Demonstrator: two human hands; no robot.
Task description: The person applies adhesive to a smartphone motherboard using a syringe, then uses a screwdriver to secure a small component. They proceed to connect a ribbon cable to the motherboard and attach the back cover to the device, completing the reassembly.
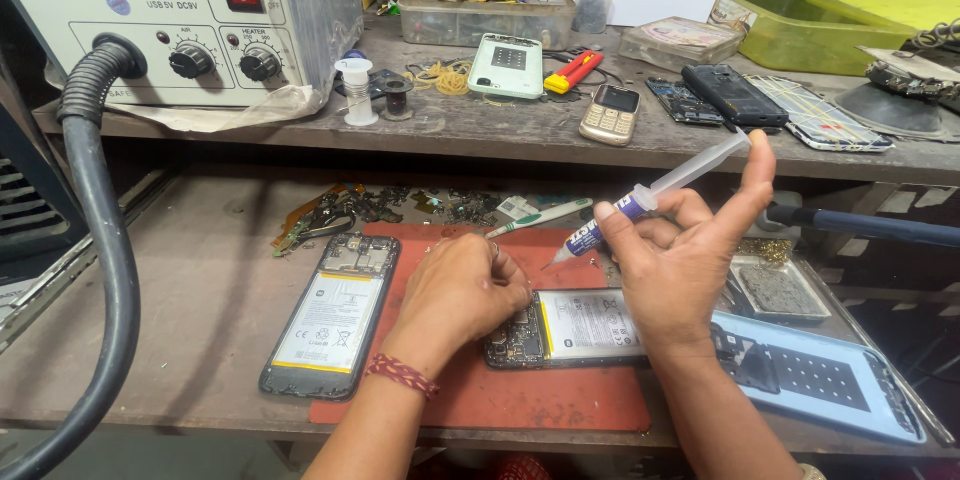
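Observation:
My right hand (685,260) holds a clear syringe (640,203) with a blue label, thumb on its plunger, its tip pointing down-left toward an opened phone (590,325) with its battery showing. That phone lies on a red mat (540,395). My left hand (462,290), with a red thread band at the wrist, rests curled on the phone's left end, near the circuit board. A second opened phone (333,315) lies to the left, half on the mat.
A hot-air rework station (170,15) with a black hose (105,240) stands at upper left. The upper shelf (520,130) carries phones, a parts tray and green bins. A toothbrush (540,217), a blue phone back cover (830,380) and scrap parts lie nearby.

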